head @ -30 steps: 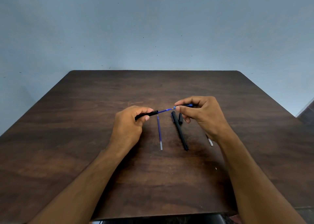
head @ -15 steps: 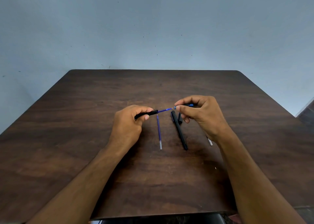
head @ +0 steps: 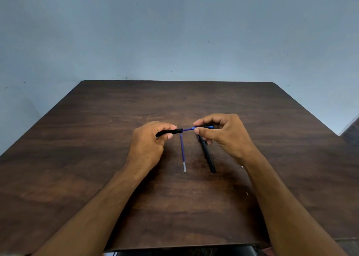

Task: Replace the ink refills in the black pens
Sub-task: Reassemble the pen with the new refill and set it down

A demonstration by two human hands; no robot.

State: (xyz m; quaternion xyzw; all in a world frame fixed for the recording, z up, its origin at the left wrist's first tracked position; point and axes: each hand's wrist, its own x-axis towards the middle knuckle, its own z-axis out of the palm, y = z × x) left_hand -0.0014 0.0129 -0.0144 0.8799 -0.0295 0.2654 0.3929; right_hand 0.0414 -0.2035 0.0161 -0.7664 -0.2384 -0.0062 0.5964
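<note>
Sliding refill (head: 188, 129) further into barrel (head: 168, 132), less blue showing than a second ago | our left hand (head: 148, 145) grips barrel, right hand (head: 223, 134) pinches refill, perhaps tip section | spare refill (head: 182, 152), pen (head: 207, 154) at 6 o'clock.

Pen barrel (head: 171, 131): rear part hidden inside the left hand (head: 147, 145).
Pen on tabletop (head: 207, 154): top end covered by the right hand (head: 223, 137).
Small white bit (head: 242, 166) beside right wrist: mostly hidden, unidentifiable.
Forearms: cut off at bottom edge.
</note>
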